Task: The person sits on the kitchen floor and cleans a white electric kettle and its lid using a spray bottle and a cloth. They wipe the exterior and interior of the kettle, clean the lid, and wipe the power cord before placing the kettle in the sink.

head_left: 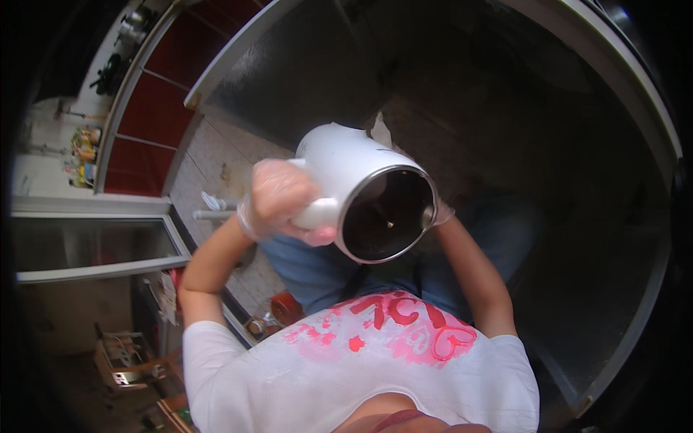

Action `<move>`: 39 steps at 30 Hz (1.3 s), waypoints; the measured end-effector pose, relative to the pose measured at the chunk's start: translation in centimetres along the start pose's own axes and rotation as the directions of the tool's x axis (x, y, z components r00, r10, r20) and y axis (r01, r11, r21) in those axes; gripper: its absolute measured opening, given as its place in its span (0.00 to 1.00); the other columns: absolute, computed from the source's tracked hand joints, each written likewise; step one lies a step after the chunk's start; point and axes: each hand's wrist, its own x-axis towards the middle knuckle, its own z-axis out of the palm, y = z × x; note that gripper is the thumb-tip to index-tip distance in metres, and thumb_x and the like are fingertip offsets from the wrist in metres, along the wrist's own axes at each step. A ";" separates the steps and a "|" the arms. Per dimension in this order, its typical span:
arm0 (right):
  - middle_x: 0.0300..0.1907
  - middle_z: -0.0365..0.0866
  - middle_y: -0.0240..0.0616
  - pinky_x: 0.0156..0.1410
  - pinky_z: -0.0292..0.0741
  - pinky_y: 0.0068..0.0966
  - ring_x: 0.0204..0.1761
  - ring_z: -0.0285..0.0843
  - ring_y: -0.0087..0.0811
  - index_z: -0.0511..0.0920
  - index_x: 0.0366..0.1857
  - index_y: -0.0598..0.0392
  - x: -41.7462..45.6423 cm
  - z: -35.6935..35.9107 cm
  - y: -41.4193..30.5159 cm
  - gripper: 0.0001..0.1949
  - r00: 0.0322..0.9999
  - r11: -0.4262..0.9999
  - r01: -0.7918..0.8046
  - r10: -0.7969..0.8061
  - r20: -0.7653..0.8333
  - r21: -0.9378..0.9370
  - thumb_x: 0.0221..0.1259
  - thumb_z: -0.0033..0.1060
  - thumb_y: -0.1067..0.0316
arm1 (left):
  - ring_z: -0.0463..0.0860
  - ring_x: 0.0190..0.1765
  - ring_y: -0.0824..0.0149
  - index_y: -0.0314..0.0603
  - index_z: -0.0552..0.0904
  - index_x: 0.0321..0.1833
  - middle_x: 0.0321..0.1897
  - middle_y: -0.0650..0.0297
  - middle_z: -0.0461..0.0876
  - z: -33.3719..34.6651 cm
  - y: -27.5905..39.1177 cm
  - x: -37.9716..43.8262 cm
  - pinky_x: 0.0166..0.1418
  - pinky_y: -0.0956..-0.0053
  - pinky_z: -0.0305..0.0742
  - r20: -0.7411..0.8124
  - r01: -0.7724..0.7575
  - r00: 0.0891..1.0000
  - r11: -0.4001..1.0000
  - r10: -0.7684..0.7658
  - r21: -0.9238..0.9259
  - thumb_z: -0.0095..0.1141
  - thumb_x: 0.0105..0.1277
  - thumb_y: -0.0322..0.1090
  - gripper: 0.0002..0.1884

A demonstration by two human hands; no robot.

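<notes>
A white kettle-like vessel [335,157] with a side handle is held tilted above the lap. Its round, dark, glossy end [387,214], ringed by a metal rim, faces the wearer. My left hand [284,197], in a clear thin glove, is closed around the handle [316,214]. On the vessel's far right side is my right hand [443,212], also gloved; the vessel hides most of it, so its grip cannot be made out. A pale, thin, pointed piece [381,131], possibly paper or cloth, sticks up beyond the vessel near the right fingers.
Red cabinets [142,127] under a white counter [103,59] with bottles stand at the left, by a framed glass door [97,242]. A dark panel with a pale edge [292,70] lies ahead. White tubes [214,215] lie near my left wrist, above the tiled floor [203,157].
</notes>
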 end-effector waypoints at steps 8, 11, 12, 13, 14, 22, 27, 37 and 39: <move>0.65 0.74 0.47 0.82 0.34 0.41 0.79 0.47 0.41 0.76 0.62 0.54 1.7 5.6 -4.3 0.20 0.788 0.749 0.574 -0.395 0.472 -0.330 0.73 0.46 0.58 | 0.75 0.16 0.67 0.42 0.75 0.25 0.14 0.68 0.71 -2.4 3.1 -0.7 0.22 0.74 0.69 -0.052 0.066 0.995 0.973 -0.079 -0.223 0.66 0.56 0.61 0.27; 0.61 0.78 0.47 0.81 0.40 0.44 0.74 0.58 0.42 0.79 0.58 0.54 4.0 5.5 -6.7 0.19 0.677 0.479 0.698 -0.200 0.708 -0.532 0.74 0.44 0.58 | 0.74 0.17 0.65 0.40 0.75 0.26 0.15 0.65 0.71 -1.6 3.2 -0.4 0.22 0.72 0.69 -0.166 0.094 0.974 0.942 -0.154 -0.322 0.66 0.57 0.60 0.27; 0.59 0.80 0.46 0.80 0.43 0.45 0.71 0.64 0.43 0.80 0.57 0.54 4.3 5.2 -7.0 0.18 0.686 0.472 0.699 -0.231 0.690 -0.537 0.74 0.43 0.58 | 0.74 0.19 0.67 0.39 0.75 0.27 0.17 0.65 0.73 -1.1 3.2 -0.3 0.24 0.73 0.70 -0.265 0.165 0.928 0.927 -0.261 -0.337 0.63 0.60 0.61 0.28; 0.59 0.80 0.46 0.79 0.49 0.43 0.68 0.69 0.41 0.79 0.57 0.55 4.5 5.0 -7.1 0.19 0.686 0.444 0.710 -0.256 0.681 -0.547 0.74 0.42 0.57 | 0.75 0.21 0.68 0.38 0.75 0.27 0.19 0.64 0.74 -0.6 3.1 -0.3 0.26 0.74 0.71 -0.336 0.220 0.870 0.894 -0.361 -0.390 0.60 0.63 0.61 0.28; 0.59 0.79 0.46 0.77 0.54 0.38 0.67 0.70 0.40 0.78 0.59 0.56 3.9 4.8 -6.6 0.20 0.853 0.698 0.472 -0.208 0.479 -0.538 0.74 0.42 0.57 | 0.75 0.23 0.70 0.37 0.75 0.28 0.21 0.64 0.75 -0.3 2.7 -0.4 0.29 0.75 0.71 -0.416 0.392 0.742 0.843 -0.526 -0.367 0.57 0.64 0.63 0.29; 0.66 0.70 0.51 0.73 0.61 0.32 0.66 0.67 0.47 0.66 0.68 0.62 0.8 4.0 -2.1 0.26 0.820 0.553 0.406 -0.572 0.023 -0.727 0.74 0.42 0.55 | 0.64 0.18 0.80 0.52 0.73 0.27 0.15 0.74 0.67 1.5 0.1 -1.2 0.22 0.83 0.56 -0.150 0.357 0.185 0.208 -0.971 -0.911 0.53 0.71 0.53 0.18; 0.70 0.63 0.50 0.74 0.58 0.41 0.69 0.61 0.51 0.66 0.70 0.56 0.5 6.3 -2.0 0.30 0.698 0.093 0.286 -0.702 0.142 -0.954 0.64 0.55 0.59 | 0.61 0.13 0.76 0.49 0.74 0.29 0.11 0.70 0.65 3.3 0.8 0.3 0.20 0.81 0.59 0.100 0.195 0.097 -0.080 -0.990 -0.978 0.55 0.70 0.51 0.17; 0.70 0.68 0.34 0.77 0.54 0.45 0.73 0.60 0.48 0.73 0.66 0.47 5.3 8.9 -7.7 0.26 0.544 -0.174 0.446 -0.726 0.420 -0.878 0.60 0.55 0.69 | 0.65 0.13 0.74 0.46 0.77 0.33 0.12 0.70 0.71 6.4 2.0 4.0 0.25 0.77 0.66 0.172 0.164 0.073 -0.158 -0.982 -0.974 0.54 0.71 0.54 0.19; 0.70 0.68 0.34 0.76 0.56 0.45 0.73 0.60 0.46 0.76 0.63 0.47 5.9 9.1 -8.3 0.24 0.617 0.080 0.479 -0.739 0.270 -0.874 0.60 0.54 0.71 | 0.66 0.15 0.74 0.46 0.76 0.32 0.13 0.69 0.69 6.4 2.0 4.5 0.25 0.77 0.67 0.182 0.127 0.074 -0.172 -0.980 -0.977 0.54 0.71 0.56 0.20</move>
